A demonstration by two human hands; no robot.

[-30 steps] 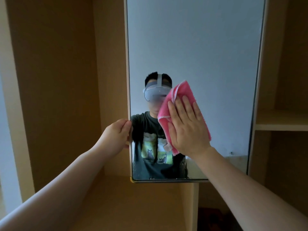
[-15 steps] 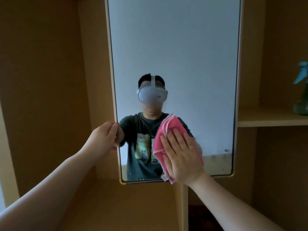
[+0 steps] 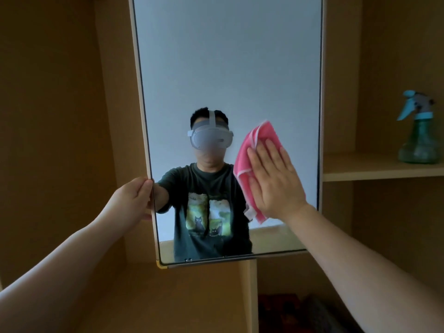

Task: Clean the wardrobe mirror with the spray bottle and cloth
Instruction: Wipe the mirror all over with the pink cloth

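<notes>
The wardrobe mirror (image 3: 228, 68) is a tall framed door panel in the middle of the view, reflecting a person and a pale wall. My left hand (image 3: 134, 198) grips the mirror's left edge, fingers curled round the frame. My right hand (image 3: 276, 179) lies flat with straight fingers on a pink cloth (image 3: 249, 150), pressing it against the glass at the right side. A green spray bottle (image 3: 419, 138) with a light blue trigger head stands upright on a shelf at the right, apart from both hands.
Wooden wardrobe compartments surround the mirror. A shelf board (image 3: 374, 168) on the right carries the bottle. A vertical divider (image 3: 249, 296) stands below the mirror, with a dark opening to its right.
My right hand has slid the pink cloth up and to the right across the glass from the lower middle. The view has shifted, bringing the spray bottle fully into sight. The left hand keeps its hold.
</notes>
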